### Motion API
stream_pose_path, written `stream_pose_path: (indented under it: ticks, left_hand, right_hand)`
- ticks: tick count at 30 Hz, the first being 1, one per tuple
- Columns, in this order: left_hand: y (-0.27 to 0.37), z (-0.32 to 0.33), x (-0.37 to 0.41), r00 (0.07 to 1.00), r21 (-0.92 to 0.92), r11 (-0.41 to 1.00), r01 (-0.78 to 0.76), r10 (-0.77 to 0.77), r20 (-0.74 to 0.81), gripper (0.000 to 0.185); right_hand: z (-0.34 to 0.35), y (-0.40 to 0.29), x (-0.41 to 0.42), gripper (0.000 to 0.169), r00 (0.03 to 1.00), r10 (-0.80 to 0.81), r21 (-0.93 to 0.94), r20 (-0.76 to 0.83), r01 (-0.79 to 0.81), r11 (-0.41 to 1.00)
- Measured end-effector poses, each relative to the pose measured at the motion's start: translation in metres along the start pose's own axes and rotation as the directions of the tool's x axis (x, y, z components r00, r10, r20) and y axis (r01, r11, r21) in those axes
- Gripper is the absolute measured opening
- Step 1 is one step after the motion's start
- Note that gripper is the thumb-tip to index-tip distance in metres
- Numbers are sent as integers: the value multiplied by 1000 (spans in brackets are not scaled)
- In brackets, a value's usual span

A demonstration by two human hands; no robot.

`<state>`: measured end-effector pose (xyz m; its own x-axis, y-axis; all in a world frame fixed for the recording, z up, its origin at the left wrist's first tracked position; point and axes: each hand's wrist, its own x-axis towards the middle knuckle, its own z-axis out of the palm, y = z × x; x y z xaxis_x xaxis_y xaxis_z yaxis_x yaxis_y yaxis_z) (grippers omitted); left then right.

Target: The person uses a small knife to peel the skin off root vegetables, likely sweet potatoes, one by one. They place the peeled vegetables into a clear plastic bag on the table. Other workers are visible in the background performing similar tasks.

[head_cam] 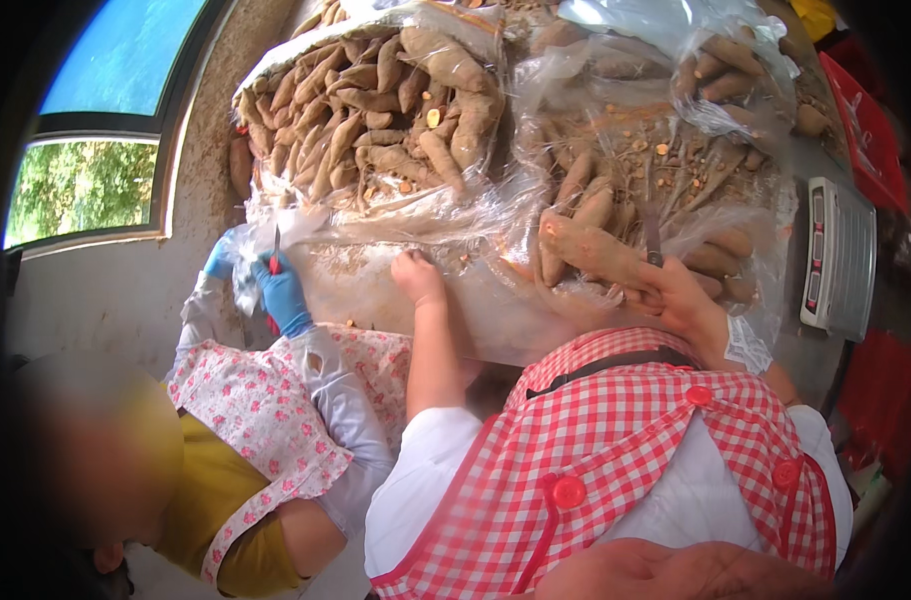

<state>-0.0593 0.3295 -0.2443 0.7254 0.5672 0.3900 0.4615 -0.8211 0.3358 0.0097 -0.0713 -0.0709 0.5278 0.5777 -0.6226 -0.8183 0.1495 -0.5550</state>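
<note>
My right hand grips a knife, its blade pointing away from me. A large brown sweet potato reaches left from the same hand, with its near end at my fingers. Beneath it, more sweet potatoes lie in an opened clear plastic bag, among roots and small orange cut pieces. My left hand rests at the near part of the table, fingers curled, with nothing visible in it.
To my left, a co-worker's blue-gloved hand holds a red-handled knife beside crumpled plastic. A heaped bag of sweet potatoes lies ahead of them. On my right are a digital scale and a red crate. A window is at left.
</note>
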Motion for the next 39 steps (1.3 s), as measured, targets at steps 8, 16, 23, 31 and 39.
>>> stream_pose_path:
  ticks: [8, 16, 23, 31, 39]
  left_hand:
    - [207, -125, 15, 903, -918, 314, 242, 274, 331, 5]
    - [226, -125, 7, 841, -883, 126, 452, 270, 469, 18]
    - [241, -139, 5, 689, -734, 64, 676, 301, 660, 33]
    - [242, -130, -5, 805, -882, 119, 457, 366, 467, 34]
    - [246, -143, 1, 709, -729, -132, 671, 399, 581, 35]
  right_hand:
    - [5, -5, -5, 23, 999, -30, 18, 26, 30, 999]
    - [6, -9, -11, 37, 994, -97, -83, 48, 101, 991]
    - [8, -18, -20, 52, 981, -144, -189, 131, 168, 968]
    - [0, -9, -20, 50, 972, -173, -110, 160, 191, 975]
    - [6, -12, -23, 50, 961, -217, -2, 171, 220, 975]
